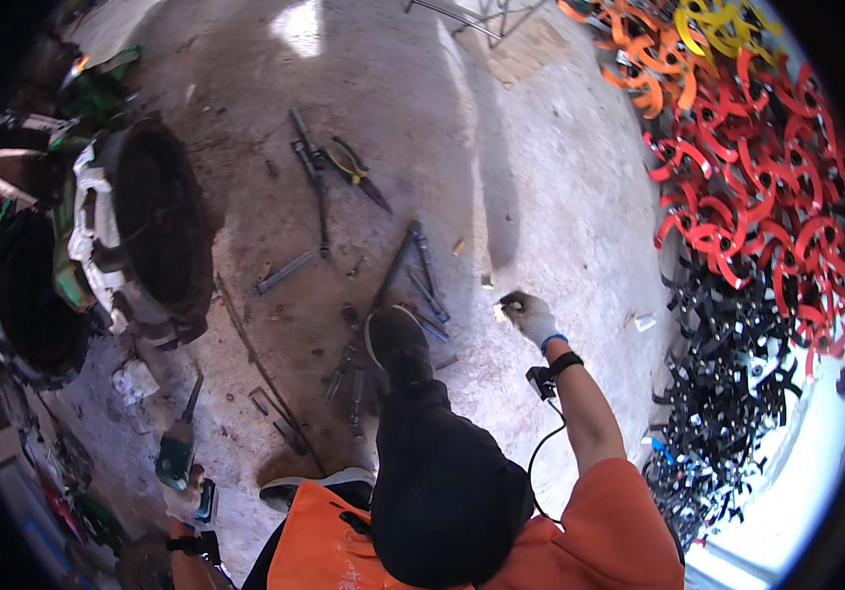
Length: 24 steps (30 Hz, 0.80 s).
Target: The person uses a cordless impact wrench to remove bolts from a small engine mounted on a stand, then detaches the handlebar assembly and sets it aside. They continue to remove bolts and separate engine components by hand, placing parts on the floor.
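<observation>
At the lower left, my left hand (183,501) is wrapped round the grip of a dark green cordless drill (177,458). A long dark bit points forward from it, away from me. My right hand (531,320), in a whitish glove with dark fingertips, is held out over the concrete floor right of my shoe. Its fingers are curled together, and whether anything small sits in them is hidden. Pliers with yellow and green handles (346,162) lie farther ahead, beside a long socket wrench (312,187). Several metal bars (426,280) are on the floor by my foot.
Two large lugged wheels (157,231) stand at the left beside green machine parts. Piles of curved blades, red (737,177), orange (649,59), yellow (723,25) and black (727,364), line the right side. A thin rod (255,354) and loose sockets lie on the floor.
</observation>
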Available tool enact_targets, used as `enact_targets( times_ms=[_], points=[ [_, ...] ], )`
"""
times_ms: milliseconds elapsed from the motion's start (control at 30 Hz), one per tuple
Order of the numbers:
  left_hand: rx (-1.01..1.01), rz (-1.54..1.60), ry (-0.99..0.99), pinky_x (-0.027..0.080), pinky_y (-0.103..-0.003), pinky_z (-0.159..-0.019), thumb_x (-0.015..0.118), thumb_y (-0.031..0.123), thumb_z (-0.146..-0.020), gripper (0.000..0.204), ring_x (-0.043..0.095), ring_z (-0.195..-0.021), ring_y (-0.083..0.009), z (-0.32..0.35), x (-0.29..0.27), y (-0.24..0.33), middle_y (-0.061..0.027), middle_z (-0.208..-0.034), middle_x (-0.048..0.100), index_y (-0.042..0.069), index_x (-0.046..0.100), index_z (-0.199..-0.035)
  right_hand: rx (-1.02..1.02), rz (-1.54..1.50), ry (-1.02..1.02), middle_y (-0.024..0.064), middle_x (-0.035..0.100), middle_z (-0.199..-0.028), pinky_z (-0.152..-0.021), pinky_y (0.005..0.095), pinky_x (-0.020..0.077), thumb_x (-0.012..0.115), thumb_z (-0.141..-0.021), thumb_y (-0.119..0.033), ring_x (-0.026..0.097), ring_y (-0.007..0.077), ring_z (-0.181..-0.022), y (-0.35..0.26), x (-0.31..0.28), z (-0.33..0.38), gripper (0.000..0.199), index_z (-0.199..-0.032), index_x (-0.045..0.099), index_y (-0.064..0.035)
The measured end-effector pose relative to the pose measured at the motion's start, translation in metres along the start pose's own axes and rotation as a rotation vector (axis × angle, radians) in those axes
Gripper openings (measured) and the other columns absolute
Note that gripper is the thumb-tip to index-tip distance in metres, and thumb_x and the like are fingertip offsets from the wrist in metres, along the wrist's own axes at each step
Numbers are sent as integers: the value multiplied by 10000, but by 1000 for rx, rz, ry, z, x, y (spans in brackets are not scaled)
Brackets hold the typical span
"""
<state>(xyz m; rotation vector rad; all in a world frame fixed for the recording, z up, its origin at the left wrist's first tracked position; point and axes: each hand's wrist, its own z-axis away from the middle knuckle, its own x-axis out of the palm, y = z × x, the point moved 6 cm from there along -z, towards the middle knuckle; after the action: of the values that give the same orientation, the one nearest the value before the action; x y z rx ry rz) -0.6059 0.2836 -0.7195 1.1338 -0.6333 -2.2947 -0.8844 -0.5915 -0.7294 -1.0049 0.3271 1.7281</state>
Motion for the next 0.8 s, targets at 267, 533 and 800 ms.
enact_targets(
  times_ms=[267, 533, 800],
  points=[
    [-5, 192, 10, 492, -345, -568, 738, 72, -899, 63, 580, -624, -134, -4, 12, 43, 11, -808, 651, 78, 682, -928, 115, -25, 160, 218, 768, -1236, -1004, 488, 586, 725, -926, -393, 745, 402, -1131, 71, 61, 25, 471, -1321, 737, -137],
    [38, -237, 1, 610, -438, -866, 887, 294, -817, 462, 744, -947, -282, 14, 19, 33, -128, -1063, 776, 68, 722, -1185, -411, 157, -133, 180, 803, -1142, -975, 459, 586, 725, -968, -285, 757, 350, -1103, -109, 18, -61, 323, -1227, 774, -100],
    [-15, -239, 1, 609, -519, -871, 836, 303, -771, 510, 758, -1020, -436, 35, 0, 128, -236, -1083, 786, 133, 744, -1242, -1410, 941, -184, 234, 771, -1107, -935, 507, 582, 695, -946, -333, 731, 429, -1049, -514, 3, 40, 353, -1216, 752, -114]
  ],
)
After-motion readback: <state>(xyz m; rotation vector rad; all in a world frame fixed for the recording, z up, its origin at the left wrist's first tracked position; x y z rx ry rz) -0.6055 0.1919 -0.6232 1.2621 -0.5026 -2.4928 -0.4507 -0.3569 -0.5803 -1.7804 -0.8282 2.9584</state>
